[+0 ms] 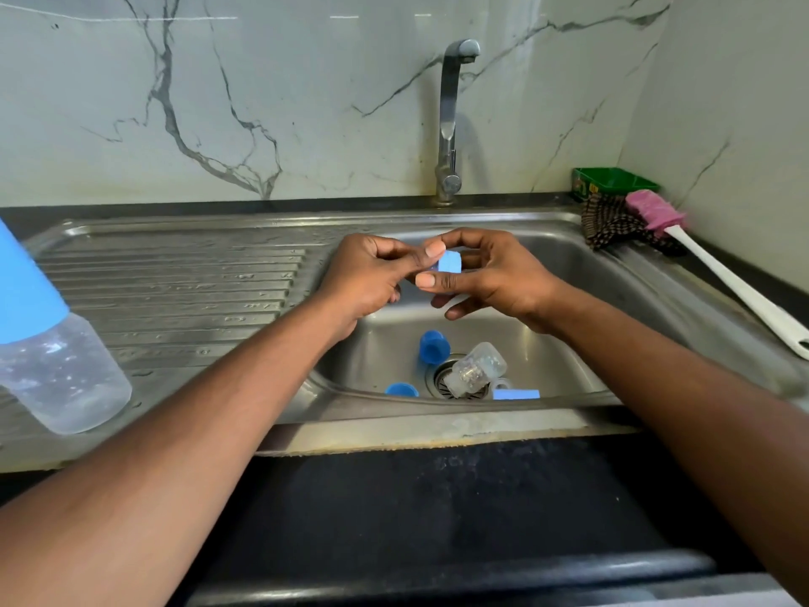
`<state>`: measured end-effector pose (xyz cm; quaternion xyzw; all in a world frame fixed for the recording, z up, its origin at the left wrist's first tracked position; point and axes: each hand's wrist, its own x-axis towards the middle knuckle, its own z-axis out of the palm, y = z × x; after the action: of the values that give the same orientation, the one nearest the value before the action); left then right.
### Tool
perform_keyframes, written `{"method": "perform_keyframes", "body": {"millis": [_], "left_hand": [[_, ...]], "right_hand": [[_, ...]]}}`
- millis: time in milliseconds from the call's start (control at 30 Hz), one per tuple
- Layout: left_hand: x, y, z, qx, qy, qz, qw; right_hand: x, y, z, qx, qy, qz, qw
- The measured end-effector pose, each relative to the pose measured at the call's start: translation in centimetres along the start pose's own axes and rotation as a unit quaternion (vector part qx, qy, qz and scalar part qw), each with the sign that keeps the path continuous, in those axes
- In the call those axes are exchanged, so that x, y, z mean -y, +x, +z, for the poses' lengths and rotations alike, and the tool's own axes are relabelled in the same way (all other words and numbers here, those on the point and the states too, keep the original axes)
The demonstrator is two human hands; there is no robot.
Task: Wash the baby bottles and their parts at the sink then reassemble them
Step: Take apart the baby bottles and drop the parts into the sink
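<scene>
Over the steel sink basin (569,273) both hands hold one small light-blue bottle collar ring (450,261). My left hand (372,278) pinches its left side, thumb on top. My right hand (486,273) curls fingers and thumb around its right side. A clear part seems to sit inside the ring, mostly hidden. In the basin lie a blue cap (434,347), a second blue cap (402,389), a clear bottle (475,369) on its side over the drain, and a light-blue ring (516,393). An assembled bottle with a blue cap (48,343) stands on the drainboard at left.
The faucet (451,124) rises behind the basin with no water running. At the back right corner sit a green tub (613,181), a dark checked cloth (613,225) and a pink-headed bottle brush with a white handle (718,273). The ribbed drainboard (175,282) stretches left.
</scene>
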<state>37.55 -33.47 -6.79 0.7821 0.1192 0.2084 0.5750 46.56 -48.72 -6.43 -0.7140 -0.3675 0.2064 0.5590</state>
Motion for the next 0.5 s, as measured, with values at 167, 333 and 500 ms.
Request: {"method": "perform_keyframes", "body": {"millis": [167, 333, 500], "left_hand": [[0.0, 0.1, -0.5, 0.022, -0.016, -0.017, 0.999], [-0.2, 0.0, -1.0, 0.082, -0.030, -0.030, 0.996], [-0.1, 0.0, -1.6, 0.119, -0.024, -0.036, 0.992]], "right_hand": [[-0.2, 0.3, -0.3, -0.041, 0.024, -0.015, 0.999], [-0.2, -0.1, -0.9, -0.039, 0.006, -0.032, 0.999], [-0.3, -0.3, -0.7, -0.027, -0.027, -0.031, 0.999]]}}
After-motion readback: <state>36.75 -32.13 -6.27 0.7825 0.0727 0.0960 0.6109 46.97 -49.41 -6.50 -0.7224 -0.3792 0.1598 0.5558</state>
